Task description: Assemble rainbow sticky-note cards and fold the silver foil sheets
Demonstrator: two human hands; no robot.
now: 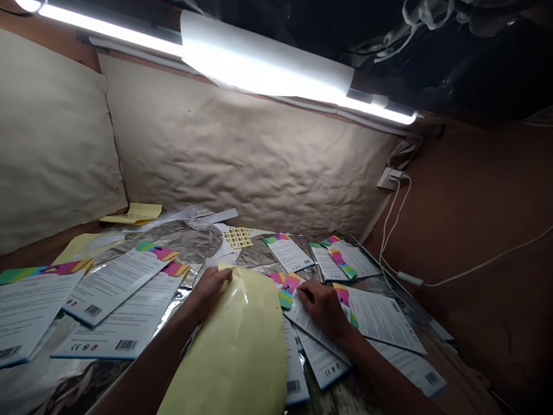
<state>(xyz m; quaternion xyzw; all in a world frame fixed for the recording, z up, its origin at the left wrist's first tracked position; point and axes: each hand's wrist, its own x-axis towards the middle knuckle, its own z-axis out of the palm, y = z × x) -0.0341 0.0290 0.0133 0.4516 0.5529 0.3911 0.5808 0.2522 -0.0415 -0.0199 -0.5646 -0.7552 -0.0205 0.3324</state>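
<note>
A large pale-yellow glossy sheet [242, 340] is in my left hand [211, 291], with the thumb closed over its upper left edge. My right hand [322, 305] rests at the top of a white printed packet [313, 325] with a rainbow-coloured header. Its fingers are curled together, and whatever sits between them is too small or hidden to make out. Beneath that packet, other similar packets overlap, one of them a white packet [322, 360] with marks along its bottom. The sheet hides part of the pile.
More packets [116, 282] lie at the left and a packet [384, 314] at the right. A sheet of small yellow labels [238, 237] lies at the back. Folded yellow paper [132, 213] sits in the left corner. A tube light [259, 63] hangs above; a white cable [466, 276] runs along the right.
</note>
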